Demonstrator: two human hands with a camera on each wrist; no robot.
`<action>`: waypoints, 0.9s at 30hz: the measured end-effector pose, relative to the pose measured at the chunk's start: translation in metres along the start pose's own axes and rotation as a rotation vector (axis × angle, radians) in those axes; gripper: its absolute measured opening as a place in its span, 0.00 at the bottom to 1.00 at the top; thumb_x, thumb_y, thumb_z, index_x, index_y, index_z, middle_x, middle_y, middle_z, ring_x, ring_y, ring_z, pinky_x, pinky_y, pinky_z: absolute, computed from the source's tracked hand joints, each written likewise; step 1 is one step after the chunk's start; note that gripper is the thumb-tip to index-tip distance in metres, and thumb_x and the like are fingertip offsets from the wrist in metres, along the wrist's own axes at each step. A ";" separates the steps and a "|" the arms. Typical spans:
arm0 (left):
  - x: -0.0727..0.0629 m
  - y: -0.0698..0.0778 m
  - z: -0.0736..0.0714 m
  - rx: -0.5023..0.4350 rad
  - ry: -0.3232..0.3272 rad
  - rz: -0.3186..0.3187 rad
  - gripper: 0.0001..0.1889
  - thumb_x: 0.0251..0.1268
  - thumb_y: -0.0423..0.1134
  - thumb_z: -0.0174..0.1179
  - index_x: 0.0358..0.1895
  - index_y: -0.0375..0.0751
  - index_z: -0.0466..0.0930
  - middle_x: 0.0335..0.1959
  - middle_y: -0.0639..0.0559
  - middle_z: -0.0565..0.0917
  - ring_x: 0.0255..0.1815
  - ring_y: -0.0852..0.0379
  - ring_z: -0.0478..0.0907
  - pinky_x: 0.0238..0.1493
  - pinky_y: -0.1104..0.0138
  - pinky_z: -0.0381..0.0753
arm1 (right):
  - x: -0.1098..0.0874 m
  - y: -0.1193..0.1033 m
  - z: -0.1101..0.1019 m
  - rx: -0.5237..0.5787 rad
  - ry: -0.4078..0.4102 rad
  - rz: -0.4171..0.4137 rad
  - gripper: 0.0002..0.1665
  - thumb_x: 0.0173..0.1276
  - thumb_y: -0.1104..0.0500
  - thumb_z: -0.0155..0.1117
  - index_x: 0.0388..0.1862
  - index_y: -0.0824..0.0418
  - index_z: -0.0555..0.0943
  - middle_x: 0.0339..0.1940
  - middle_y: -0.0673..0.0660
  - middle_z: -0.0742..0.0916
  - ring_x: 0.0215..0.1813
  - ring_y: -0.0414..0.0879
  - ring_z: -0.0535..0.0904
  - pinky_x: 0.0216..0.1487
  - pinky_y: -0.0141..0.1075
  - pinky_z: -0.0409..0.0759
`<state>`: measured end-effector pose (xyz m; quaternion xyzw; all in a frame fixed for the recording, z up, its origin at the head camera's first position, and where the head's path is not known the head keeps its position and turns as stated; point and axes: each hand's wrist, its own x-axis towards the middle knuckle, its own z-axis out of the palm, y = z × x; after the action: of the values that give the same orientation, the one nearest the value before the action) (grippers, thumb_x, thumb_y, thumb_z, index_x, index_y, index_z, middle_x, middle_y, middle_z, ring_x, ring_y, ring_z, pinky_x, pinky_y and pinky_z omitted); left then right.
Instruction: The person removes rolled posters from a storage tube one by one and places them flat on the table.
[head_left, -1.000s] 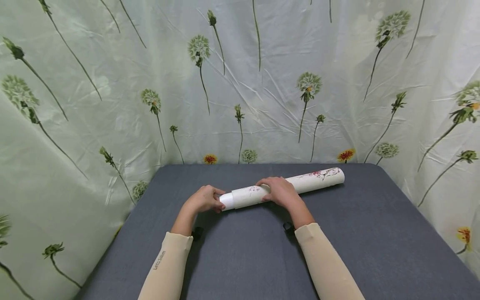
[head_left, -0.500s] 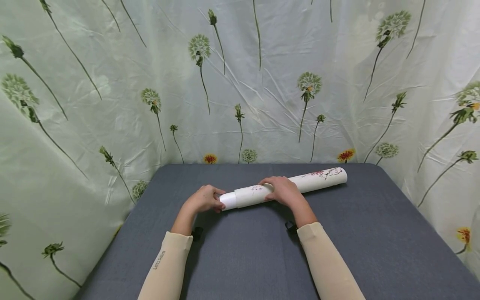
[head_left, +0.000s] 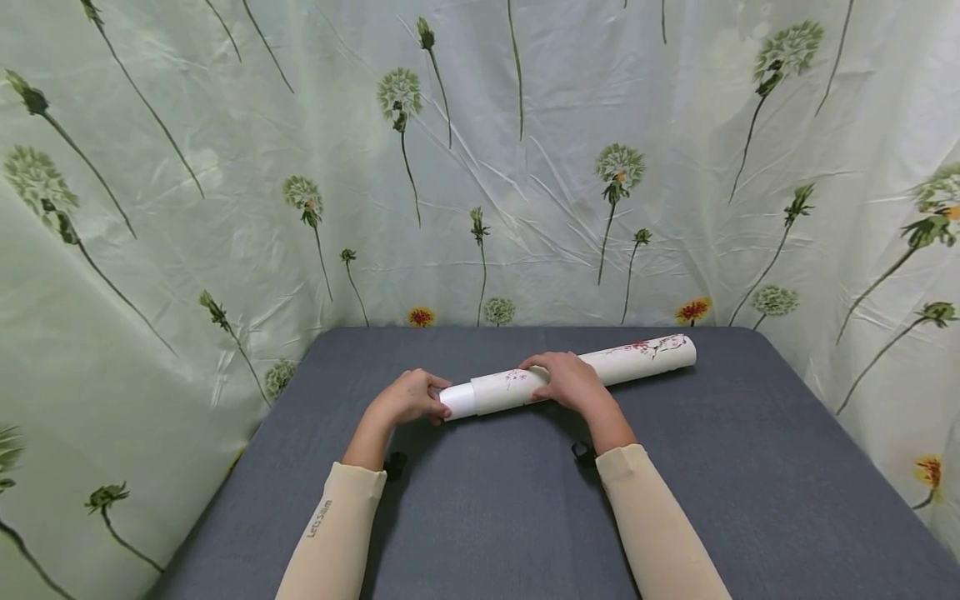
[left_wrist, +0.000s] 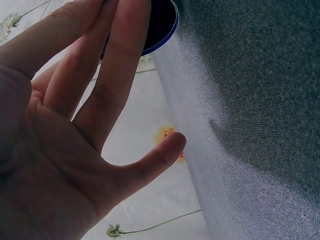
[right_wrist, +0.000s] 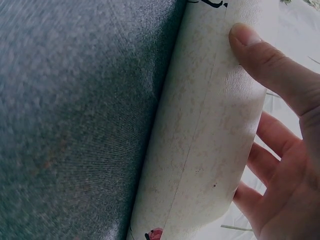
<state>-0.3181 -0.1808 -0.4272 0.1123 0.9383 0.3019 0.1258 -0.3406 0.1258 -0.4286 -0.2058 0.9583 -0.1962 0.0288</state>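
A long white roll with a red blossom print lies slantwise across the table, its right end farther back. From its left end sticks a narrower, smooth white tube. My left hand holds that tube's end between thumb and fingers. In the left wrist view the tube's dark hollow mouth shows, edged in blue, partly behind the fingers. My right hand grips the printed roll left of its middle. The right wrist view shows the thumb on the roll's near side, with the other fingertips hidden behind it.
The table has a dark grey cloth top. A pale curtain with dandelion prints hangs behind it and along both sides. Both forearms wear beige sleeves, and a dark strap piece shows at the right wrist.
The printed roll has slid slightly right along with my right hand, so more of the smooth inner tube shows. My left hand has stayed in place on the tube's end.
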 end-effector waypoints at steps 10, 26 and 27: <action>0.002 0.000 0.004 -0.004 -0.002 0.014 0.31 0.63 0.35 0.76 0.70 0.36 0.81 0.31 0.50 0.93 0.27 0.58 0.89 0.54 0.54 0.86 | -0.001 0.006 0.002 0.014 0.000 0.050 0.32 0.65 0.52 0.81 0.69 0.42 0.84 0.73 0.55 0.83 0.78 0.61 0.74 0.80 0.60 0.65; -0.003 -0.006 0.001 -0.014 0.000 0.018 0.30 0.62 0.35 0.76 0.69 0.36 0.82 0.32 0.51 0.93 0.27 0.58 0.89 0.50 0.57 0.85 | -0.001 0.000 0.004 0.015 0.026 0.048 0.32 0.63 0.51 0.82 0.66 0.40 0.85 0.71 0.54 0.85 0.75 0.62 0.76 0.73 0.59 0.73; -0.003 -0.005 0.001 -0.019 -0.001 0.015 0.30 0.62 0.35 0.76 0.69 0.37 0.82 0.32 0.50 0.93 0.27 0.58 0.89 0.51 0.57 0.85 | -0.001 0.001 0.004 0.012 0.026 0.045 0.31 0.62 0.51 0.82 0.66 0.41 0.85 0.71 0.54 0.85 0.75 0.61 0.76 0.75 0.59 0.72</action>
<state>-0.3160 -0.1855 -0.4304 0.1181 0.9346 0.3114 0.1249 -0.3395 0.1254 -0.4327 -0.1815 0.9618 -0.2039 0.0222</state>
